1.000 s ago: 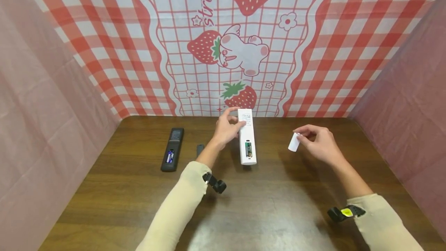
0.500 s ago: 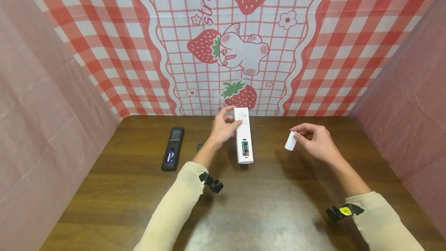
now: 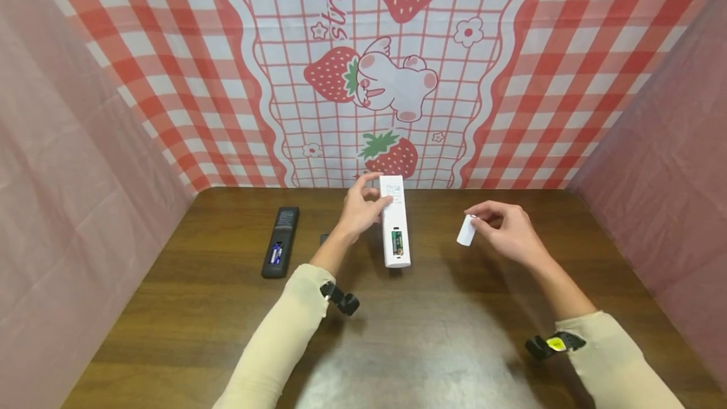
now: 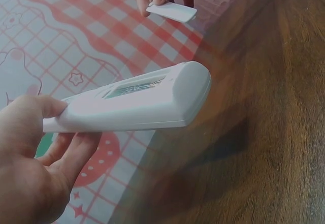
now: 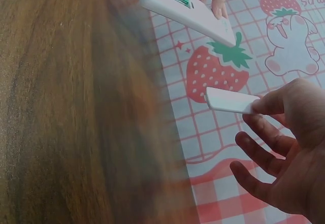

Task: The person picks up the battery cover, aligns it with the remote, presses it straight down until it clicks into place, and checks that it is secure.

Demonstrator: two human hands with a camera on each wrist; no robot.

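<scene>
My left hand point(image 3: 361, 212) grips a white remote control point(image 3: 394, 219) near its far end, thumb on the labelled back. The remote is held above the table, and its battery compartment point(image 3: 397, 243) is uncovered with green batteries inside. To the right, my right hand point(image 3: 507, 229) pinches a small white battery cover point(image 3: 467, 230) by one end between thumb and fingers. In the right wrist view the cover point(image 5: 231, 100) shows as a thin flat piece, apart from the remote point(image 5: 188, 9). The left wrist view shows the remote's rounded near end point(image 4: 192, 89).
A black remote point(image 3: 280, 242) lies on the wooden table point(image 3: 409, 346) at the left, its compartment uncovered with blue batteries inside. A dark piece point(image 3: 324, 238) lies partly hidden behind the left forearm. A strawberry-print cloth point(image 3: 397, 81) hangs behind the table.
The right hand has moved a little left with the white battery cover, nearer the remote. The left hand and white remote have shifted slightly left.
</scene>
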